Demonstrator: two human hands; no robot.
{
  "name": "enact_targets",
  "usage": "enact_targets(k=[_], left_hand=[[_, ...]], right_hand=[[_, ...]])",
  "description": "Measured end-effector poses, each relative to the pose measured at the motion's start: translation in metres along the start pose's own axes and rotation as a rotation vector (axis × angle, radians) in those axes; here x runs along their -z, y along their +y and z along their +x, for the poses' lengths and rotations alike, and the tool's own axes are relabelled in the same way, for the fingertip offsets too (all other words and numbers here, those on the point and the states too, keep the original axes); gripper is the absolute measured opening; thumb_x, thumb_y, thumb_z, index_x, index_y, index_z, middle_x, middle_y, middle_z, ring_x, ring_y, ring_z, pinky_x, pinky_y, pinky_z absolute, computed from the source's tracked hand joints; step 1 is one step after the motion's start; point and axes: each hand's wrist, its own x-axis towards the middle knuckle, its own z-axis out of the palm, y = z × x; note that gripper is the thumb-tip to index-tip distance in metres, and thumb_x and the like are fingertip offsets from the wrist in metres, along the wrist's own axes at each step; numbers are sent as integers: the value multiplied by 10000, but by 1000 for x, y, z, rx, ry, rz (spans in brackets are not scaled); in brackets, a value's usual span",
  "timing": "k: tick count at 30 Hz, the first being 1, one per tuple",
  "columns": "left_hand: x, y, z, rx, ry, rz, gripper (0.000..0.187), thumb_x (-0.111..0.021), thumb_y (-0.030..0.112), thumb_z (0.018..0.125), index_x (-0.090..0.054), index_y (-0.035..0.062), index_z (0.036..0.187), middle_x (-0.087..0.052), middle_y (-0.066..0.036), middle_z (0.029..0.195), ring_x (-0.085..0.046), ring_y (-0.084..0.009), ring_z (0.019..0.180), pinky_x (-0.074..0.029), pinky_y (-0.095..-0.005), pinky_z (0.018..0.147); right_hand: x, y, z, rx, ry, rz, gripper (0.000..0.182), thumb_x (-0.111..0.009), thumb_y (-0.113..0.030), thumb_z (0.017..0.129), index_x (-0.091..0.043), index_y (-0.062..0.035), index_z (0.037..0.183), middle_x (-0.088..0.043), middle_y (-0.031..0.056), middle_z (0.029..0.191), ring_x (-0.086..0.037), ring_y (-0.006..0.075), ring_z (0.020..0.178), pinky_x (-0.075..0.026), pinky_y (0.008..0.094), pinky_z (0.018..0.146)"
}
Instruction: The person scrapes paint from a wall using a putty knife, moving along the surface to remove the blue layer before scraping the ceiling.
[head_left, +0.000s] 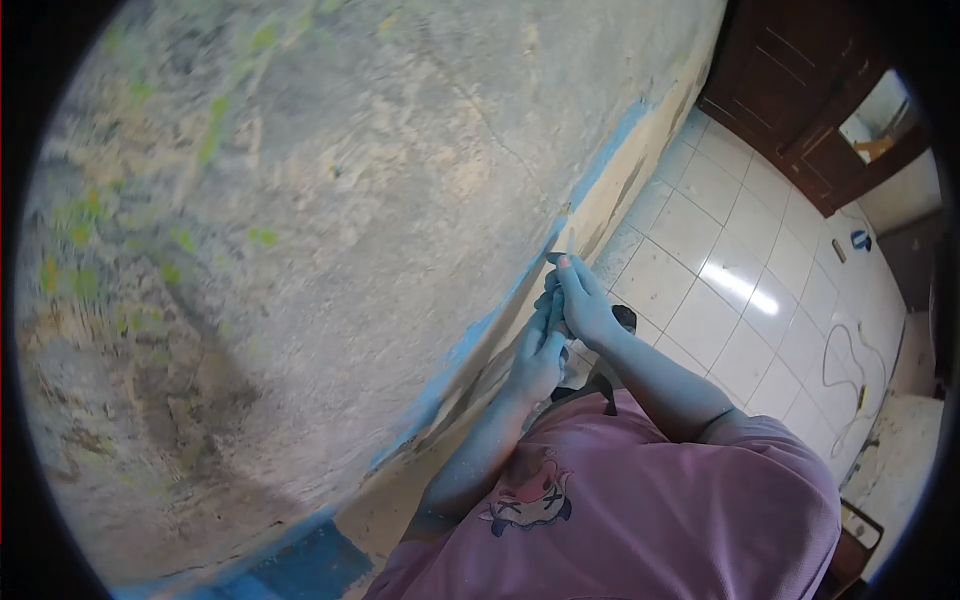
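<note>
My two hands meet in front of my body, close to the wall [400,250], both coated in pale blue dust. A thin, flat grey blade-like piece [554,257] sticks out at the thumb tip of my right hand [588,308], which is closed on it. Just below and to the left, my left hand [540,362] presses against the right one, its fingers drawn together around the same spot. Whatever lies between the palms is hidden. The wall's upper part is rough, bare grey with green flecks; a blue paint strip [465,345] runs along its lower part.
White floor tiles [705,235], dusted blue near the wall, stretch off to the right. A brown wooden door [790,80] stands at the far end. On the floor lie a pale cord [850,375] and a small blue object [860,240]. Blue paint [300,562] covers the wall's lower left.
</note>
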Motion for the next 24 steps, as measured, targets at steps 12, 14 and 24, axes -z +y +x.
enact_targets(k=[12, 14, 24], left_hand=[[-7, -23, 19, -295, 141, 399, 431, -377, 81, 918, -266, -5, 1325, -432, -118, 1214, -440, -206, 1133, -361, -297, 949], [-2, -32, 33, -269, 42, 198, 458, -329, 268, 964, -271, 26, 1348, -463, -142, 1230, -464, -222, 1140, -368, -313, 935], [-25, -15, 28, -355, 89, 366, 332, -365, 176, 950, -375, -6, 1227, -509, -83, 1037, -506, -147, 934, -411, -269, 799]], right_hand=[[-5, -17, -14, 193, 2, -287, 585, -424, -202, 930, -160, 28, 1398, -564, 215, 947, -606, 239, 802, -478, 326, 686], [-3, -28, -11, 165, 10, -264, 579, -418, -198, 932, -159, 32, 1396, -562, 212, 954, -604, 241, 812, -474, 329, 695], [16, -31, -3, 136, -55, -345, 549, -386, -253, 941, -204, -4, 1396, -563, 237, 938, -584, 300, 841, -445, 347, 767]])
